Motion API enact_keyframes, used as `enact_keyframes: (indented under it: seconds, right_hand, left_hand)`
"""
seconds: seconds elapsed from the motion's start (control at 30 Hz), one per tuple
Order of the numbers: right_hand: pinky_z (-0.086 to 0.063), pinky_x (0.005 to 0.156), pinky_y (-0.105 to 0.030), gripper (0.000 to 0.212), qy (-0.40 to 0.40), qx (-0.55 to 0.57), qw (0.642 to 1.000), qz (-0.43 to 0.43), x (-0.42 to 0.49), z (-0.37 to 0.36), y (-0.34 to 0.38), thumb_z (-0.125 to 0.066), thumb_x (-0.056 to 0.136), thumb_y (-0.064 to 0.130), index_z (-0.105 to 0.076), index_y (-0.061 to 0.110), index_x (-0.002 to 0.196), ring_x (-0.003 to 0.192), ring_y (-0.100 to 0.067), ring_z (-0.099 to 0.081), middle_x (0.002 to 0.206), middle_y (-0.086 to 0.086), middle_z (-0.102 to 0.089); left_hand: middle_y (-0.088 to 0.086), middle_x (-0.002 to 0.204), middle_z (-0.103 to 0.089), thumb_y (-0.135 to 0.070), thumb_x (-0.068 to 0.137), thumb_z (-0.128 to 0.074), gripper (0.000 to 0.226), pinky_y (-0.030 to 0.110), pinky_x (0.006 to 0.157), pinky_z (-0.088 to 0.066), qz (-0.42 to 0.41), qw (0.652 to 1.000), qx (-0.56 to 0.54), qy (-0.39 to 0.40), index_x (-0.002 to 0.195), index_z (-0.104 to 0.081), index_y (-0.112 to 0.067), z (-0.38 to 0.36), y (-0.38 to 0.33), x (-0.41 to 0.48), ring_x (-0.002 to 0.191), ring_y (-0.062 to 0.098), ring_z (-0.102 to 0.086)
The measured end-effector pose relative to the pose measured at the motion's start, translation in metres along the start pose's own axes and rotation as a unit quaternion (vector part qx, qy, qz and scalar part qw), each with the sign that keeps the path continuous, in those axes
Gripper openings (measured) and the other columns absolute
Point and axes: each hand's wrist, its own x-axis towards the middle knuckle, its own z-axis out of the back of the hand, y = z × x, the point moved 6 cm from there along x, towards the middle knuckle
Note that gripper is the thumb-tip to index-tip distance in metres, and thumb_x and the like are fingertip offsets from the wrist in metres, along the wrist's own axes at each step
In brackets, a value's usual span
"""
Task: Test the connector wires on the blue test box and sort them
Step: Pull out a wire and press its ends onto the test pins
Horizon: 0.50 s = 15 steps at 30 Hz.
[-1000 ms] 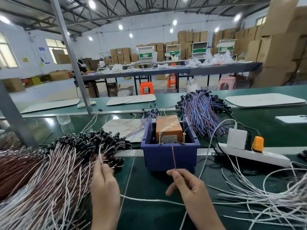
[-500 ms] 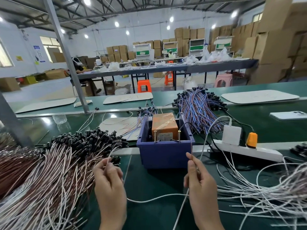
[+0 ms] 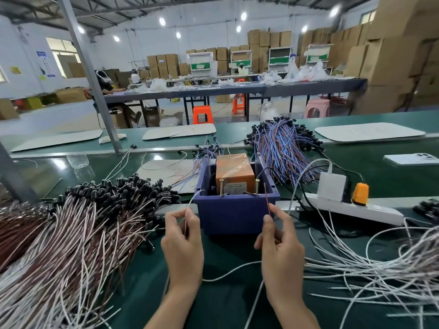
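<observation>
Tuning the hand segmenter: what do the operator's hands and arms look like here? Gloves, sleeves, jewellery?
Left hand and right hand are both bare, with no gloves, rings or tape visible. The forearms are bare down to the frame edge, with no sleeves, watch or strap in view.

Head view. Both hands sit in front of the blue test box [image 3: 237,213] on the green bench [image 3: 225,295]. The left hand [image 3: 183,241] pinches a white lead [image 3: 193,202] whose tip curves up to the box's left front corner. The right hand [image 3: 280,243] pinches a brown lead [image 3: 267,200], upright, just beside the right brass pin [image 3: 257,186] (one of two in front of the orange unit [image 3: 234,172]). Connector wires [image 3: 71,233] are piled at left, with loose white wires [image 3: 380,269] at right.
</observation>
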Motion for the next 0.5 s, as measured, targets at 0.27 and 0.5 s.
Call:
enact_keyframes:
  seconds: [0.27, 0.5]
  right_hand:
    - [-0.044, 0.053, -0.023, 0.028, -0.003, 0.000, 1.000, -0.003, 0.002, -0.003, -0.004, -0.038, 0.098, 0.059, -0.053, 0.053, 0.121, 0.054, -0.008, -0.062, 0.066, 0.013, -0.067]
    - [-0.042, 0.052, -0.017, 0.025, -0.001, 0.008, 1.000, -0.002, 0.001, -0.002, -0.003, -0.039, 0.098, 0.056, -0.054, 0.054, 0.118, 0.054, -0.009, -0.060, 0.064, 0.011, -0.066]
  left_hand:
    - [-0.012, 0.078, -0.061, -0.047, 0.098, -0.046, 0.013, 0.025, 0.048, -0.038, -0.021, 0.999, -0.008, 0.025, 0.088, -0.050, -0.038, -0.014, -0.003, 0.000, 0.056, 0.015, -0.050]
    - [-0.015, 0.072, -0.060, -0.048, 0.098, -0.046, 0.014, 0.014, 0.049, -0.035, -0.020, 0.999, -0.022, 0.044, 0.087, -0.051, -0.039, -0.015, -0.003, 0.001, 0.054, 0.006, -0.048]
